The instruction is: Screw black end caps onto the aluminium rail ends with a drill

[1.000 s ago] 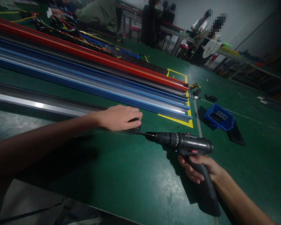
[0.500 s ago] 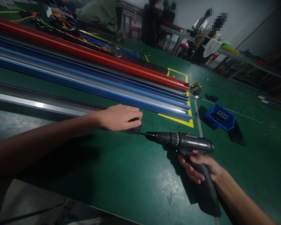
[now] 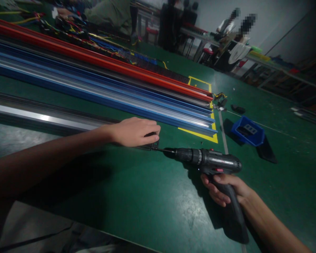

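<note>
My right hand (image 3: pixel 226 189) is wrapped round the handle of a black cordless drill (image 3: pixel 218 161), with the forefinger near its trigger. The drill lies level and points left. Its long thin bit (image 3: pixel 164 150) reaches the end of a dark metal profile (image 3: pixel 68 121) with a bright silver face. My left hand (image 3: pixel 135 131) grips that profile close to its right end, fingers curled over the top and thumb on the near side. The hand hides part of the end, and I cannot make out the screw or hole at the bit's tip.
Beyond the profile lie long blue profiles (image 3: pixel 147 102) and orange ones (image 3: pixel 116 65) side by side, their ends inside yellow floor tape (image 3: pixel 200 137). A blue bin (image 3: pixel 247 131) stands to the right. Coloured wires (image 3: pixel 68 28) and a person (image 3: pixel 107 15) are at the back left.
</note>
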{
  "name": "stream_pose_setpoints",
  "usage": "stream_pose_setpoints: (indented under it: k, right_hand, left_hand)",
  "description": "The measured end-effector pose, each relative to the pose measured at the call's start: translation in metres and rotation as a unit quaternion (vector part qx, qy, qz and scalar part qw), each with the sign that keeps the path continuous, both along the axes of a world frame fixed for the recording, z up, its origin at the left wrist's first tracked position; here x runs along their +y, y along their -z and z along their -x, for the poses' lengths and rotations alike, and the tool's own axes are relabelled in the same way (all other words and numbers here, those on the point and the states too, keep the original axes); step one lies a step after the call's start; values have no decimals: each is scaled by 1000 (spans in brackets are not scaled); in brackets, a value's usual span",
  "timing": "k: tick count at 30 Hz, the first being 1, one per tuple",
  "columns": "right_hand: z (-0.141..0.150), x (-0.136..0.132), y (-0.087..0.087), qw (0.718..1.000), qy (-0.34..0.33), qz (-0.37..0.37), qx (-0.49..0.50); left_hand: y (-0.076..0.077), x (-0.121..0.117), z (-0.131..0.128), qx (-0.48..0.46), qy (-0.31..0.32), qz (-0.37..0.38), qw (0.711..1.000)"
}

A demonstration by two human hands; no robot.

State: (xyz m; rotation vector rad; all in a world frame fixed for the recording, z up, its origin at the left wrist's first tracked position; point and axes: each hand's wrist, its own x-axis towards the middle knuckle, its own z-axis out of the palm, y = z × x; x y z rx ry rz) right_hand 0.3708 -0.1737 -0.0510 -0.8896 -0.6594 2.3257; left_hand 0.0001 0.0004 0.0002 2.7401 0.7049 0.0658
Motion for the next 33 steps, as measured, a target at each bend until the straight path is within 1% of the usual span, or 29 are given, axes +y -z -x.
stream_pose_setpoints:
  k: [13,21,33]
  right_hand:
    - [0,-1,0,1000,3,1,-2]
    - [3,0,-4,1000,4,-11,-5]
    - [2,0,-1,1000,2,-4,14]
  left_hand:
    - [-1,0,0,-1,-4,5,1000]
    - [-2,-1,0,3,-5,4,1000]
    - [-1,-1,0,3,-2,-1,1000]
